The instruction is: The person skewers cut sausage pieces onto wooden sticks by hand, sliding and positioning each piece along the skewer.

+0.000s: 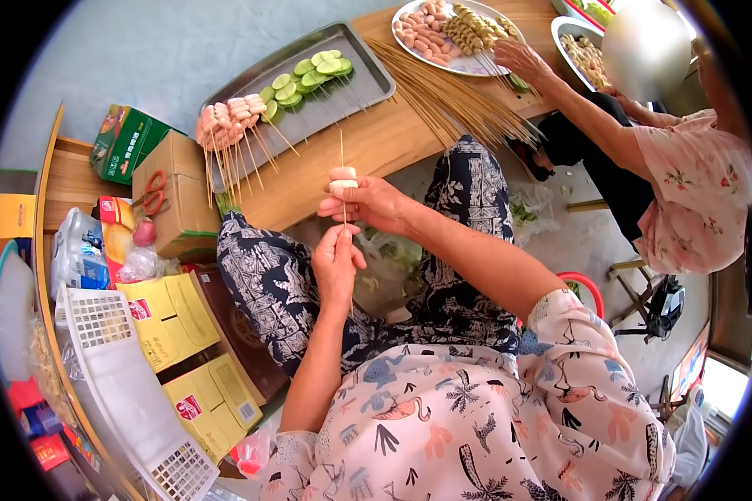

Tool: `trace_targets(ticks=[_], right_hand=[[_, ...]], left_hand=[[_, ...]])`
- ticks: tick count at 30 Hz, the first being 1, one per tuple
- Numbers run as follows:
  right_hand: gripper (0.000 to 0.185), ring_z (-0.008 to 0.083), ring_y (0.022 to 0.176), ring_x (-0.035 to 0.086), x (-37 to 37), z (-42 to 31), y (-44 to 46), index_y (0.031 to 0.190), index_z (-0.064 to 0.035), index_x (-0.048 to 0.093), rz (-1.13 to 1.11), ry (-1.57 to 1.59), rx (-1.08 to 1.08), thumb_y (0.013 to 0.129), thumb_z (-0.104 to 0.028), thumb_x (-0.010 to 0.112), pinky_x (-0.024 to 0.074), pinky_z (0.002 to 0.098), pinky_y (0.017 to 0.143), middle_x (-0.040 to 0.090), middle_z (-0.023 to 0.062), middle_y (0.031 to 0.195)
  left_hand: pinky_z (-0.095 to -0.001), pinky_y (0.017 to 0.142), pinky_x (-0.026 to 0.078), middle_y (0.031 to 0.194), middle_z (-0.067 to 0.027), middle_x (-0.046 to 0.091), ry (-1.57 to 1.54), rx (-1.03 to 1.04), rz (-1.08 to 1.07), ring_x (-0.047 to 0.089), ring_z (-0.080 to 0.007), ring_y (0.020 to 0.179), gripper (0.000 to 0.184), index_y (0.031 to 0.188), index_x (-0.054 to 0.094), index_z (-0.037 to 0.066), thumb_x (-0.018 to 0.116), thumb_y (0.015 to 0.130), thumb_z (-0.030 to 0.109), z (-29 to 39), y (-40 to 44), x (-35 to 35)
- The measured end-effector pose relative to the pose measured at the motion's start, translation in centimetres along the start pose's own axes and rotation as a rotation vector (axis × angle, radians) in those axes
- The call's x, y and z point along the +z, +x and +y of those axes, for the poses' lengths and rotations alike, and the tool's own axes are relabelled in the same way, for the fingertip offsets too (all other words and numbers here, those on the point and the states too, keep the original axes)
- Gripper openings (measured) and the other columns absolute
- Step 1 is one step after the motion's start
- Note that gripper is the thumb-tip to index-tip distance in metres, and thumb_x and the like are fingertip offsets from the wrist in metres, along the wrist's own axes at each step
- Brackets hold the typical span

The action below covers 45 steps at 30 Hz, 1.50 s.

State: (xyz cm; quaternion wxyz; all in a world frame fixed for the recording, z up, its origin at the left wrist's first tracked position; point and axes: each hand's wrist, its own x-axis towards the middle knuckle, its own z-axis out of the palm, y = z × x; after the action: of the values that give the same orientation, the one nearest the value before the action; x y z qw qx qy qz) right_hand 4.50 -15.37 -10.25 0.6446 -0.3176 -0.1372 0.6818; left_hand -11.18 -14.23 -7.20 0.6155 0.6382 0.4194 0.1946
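Here's the right hand [369, 204], thumb and fingers closed around the pale pieces [342, 174] threaded on a thin wooden skewer [342, 149], whose bare tip sticks up beyond its grip. And just below it, nearer the body, the left hand [336, 260] has the lower shaft pinched between thumb and fingertips, so both hands are on the one stick, above the lap. Past the hands, ahead and to the left, there's a grey metal tray [376, 77] on the wooden table [302, 190], with skewered pink pieces [230, 118] at the end farther left and sliced green rounds [305, 78] next to them. Ahead and right of the right hand, loose skewers [443, 92] fan out across the wood, and past those a white plate [468, 72] carries pink pieces and ridged, coiled ones. A co-worker's hand [522, 61] reaches in at its right edge; whether it is gripping anything, I can't tell. Well to the left of the left hand, orange-handled scissors [152, 198] lie on a cardboard box [184, 179], with yellow cartons [171, 321] nearer the body.
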Motion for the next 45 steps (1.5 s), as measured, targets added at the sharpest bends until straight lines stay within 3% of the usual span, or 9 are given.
trace_targets(ticks=[5,12,19,25,33,36,42,43,45], right_hand=[[0.024,0.0205,0.1,0.063,0.1,-0.2,-0.2,0.109,-0.0085,0.056,0.013,-0.021,-0.005,0.091,-0.023,0.062,0.0458,0.031,0.087,0.067,0.009,0.101],[0.048,0.0272,0.108,0.06,0.3,-0.9,-0.4,0.133,-0.007,0.041,-0.029,-0.033,-0.022,0.092,-0.022,0.06,0.0456,0.0363,0.093,0.063,0.0124,0.11],[0.051,0.0263,0.104,0.061,0.1,-1.8,-0.9,0.135,-0.0048,0.039,-0.117,0.095,-0.02,0.095,-0.034,0.052,0.0475,0.0355,0.087,0.061,0.0138,0.115],[0.048,0.0195,0.094,0.062,-0.6,-1.0,-0.3,0.132,-0.0034,0.043,0.067,-0.235,0.045,0.096,-0.034,0.05,0.0493,0.0317,0.081,0.063,0.0111,0.109],[0.046,0.0142,0.081,0.063,-0.9,-0.4,-0.1,0.135,-0.0057,0.04,0.158,-0.317,0.063,0.096,-0.026,0.052,0.0487,0.0272,0.072,0.066,0.0063,0.097],[0.048,0.0132,0.074,0.063,-0.8,-0.5,0.5,0.138,-0.0057,0.037,0.121,-0.631,0.044,0.095,-0.02,0.052,0.0484,0.0254,0.066,0.066,0.0066,0.093],[0.053,0.016,0.053,0.06,1.3,-8.9,4.6,0.139,-0.0032,0.031,0.125,-0.913,-0.156,0.091,-0.016,0.052,0.0465,0.0284,0.046,0.066,0.0104,0.083],[0.047,0.0162,0.055,0.061,1.7,-11.5,4.1,0.131,-0.0028,0.039,0.176,-0.883,-0.387,0.09,-0.019,0.054,0.0456,0.0284,0.044,0.067,0.0102,0.082],[0.036,0.0126,0.064,0.062,0.3,-20.5,4.8,0.118,-0.0038,0.051,0.266,-1.03,-0.324,0.086,-0.019,0.057,0.0452,0.0258,0.048,0.067,0.0093,0.081]], left_hand=[[-0.0184,0.043,0.029,0.054,-0.0002,0.052,-0.038,-0.002,-0.001,0.043,-0.004,0.045,0.023,0.096,0.061,0.004,0.046,0.098,0.021,-0.2,-0.1,0.1],[-0.0196,0.047,0.034,0.055,0.0003,0.054,-0.051,0.061,0.021,0.045,-0.0049,0.048,0.021,0.096,0.063,0.005,0.049,0.097,0.021,-0.4,-0.2,-0.1],[-0.0169,0.044,0.028,0.057,0.0017,0.053,-0.21,0.129,0.162,0.038,-0.0023,0.047,0.021,0.099,0.063,0.006,0.047,0.097,0.019,5.7,0.1,-4.9],[-0.0197,0.041,0.028,0.054,0.0,0.048,-0.422,0.427,0.399,0.039,-0.0057,0.045,0.025,0.106,0.059,0.0,0.047,0.098,0.021,9.5,3.4,-12.3],[-0.0197,0.042,0.028,0.054,0.0013,0.046,-0.57,0.433,0.501,0.039,-0.0053,0.046,0.027,0.105,0.059,-0.001,0.046,0.099,0.021,7.2,5.4,-14.3],[-0.0197,0.043,0.027,0.055,0.0011,0.047,-0.484,0.436,0.527,0.039,-0.005,0.047,0.026,0.104,0.059,-0.001,0.046,0.099,0.02,7.7,5.2,-13.9],[-0.0196,0.045,0.027,0.055,0.001,0.048,-0.425,0.463,0.53,0.038,-0.005,0.047,0.025,0.103,0.061,-0.001,0.045,0.099,0.019,7.7,5.3,-13.6],[-0.0197,0.045,0.027,0.055,0.001,0.048,-0.412,0.469,0.54,0.037,-0.005,0.047,0.025,0.103,0.061,-0.001,0.045,0.099,0.019,7.4,5.4,-13.6],[-0.0194,0.045,0.027,0.055,0.0008,0.048,-0.343,0.432,0.572,0.038,-0.0048,0.048,0.026,0.104,0.06,-0.001,0.044,0.099,0.019,8.0,4.7,-13.4]])
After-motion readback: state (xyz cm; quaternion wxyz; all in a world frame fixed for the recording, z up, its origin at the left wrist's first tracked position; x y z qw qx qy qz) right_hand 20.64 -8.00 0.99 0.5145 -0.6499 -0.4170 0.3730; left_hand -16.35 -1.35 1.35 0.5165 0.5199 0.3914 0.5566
